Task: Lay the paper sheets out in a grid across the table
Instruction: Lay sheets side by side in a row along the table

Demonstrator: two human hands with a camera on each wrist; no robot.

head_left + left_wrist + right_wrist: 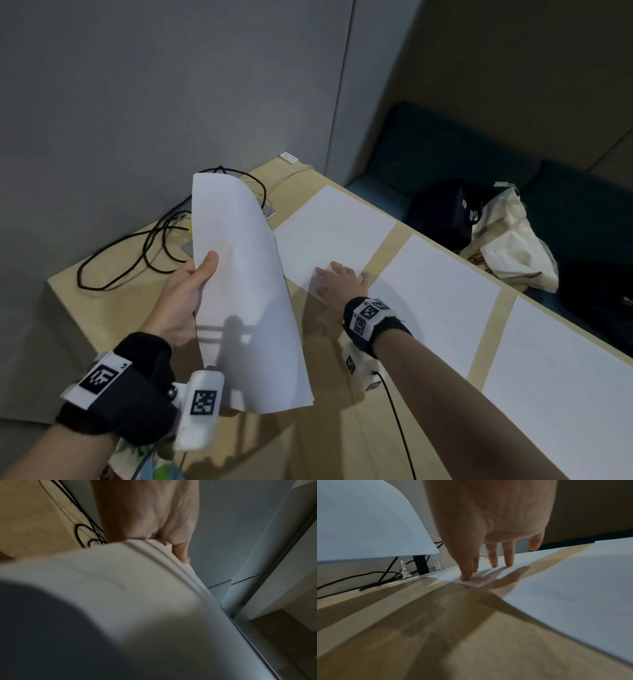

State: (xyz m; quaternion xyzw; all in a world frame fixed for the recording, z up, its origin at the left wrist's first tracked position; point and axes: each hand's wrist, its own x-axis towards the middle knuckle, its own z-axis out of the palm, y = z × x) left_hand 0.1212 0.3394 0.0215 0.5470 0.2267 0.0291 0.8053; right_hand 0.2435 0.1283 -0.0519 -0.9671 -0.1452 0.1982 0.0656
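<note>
My left hand [191,291] holds a curved stack of white sheets [246,291] upright above the wooden table [113,301], thumb on top and fingers behind; the wrist view shows the stack [137,601] pinched at its edge by that hand [154,520]. Three white sheets lie in a row along the table's right side: the far sheet [339,226], the middle sheet [442,298] and the near sheet [561,383]. My right hand [337,279] lies flat with straight fingers pressing the far sheet's near corner [471,580]; its fingertips [494,563] touch the paper.
Black cables [144,246] coil at the table's far left against the grey wall, with a white cable and small adapter [289,157] at the far corner. A black bag [445,212] and cream tote [513,236] sit on a dark bench beyond the right edge.
</note>
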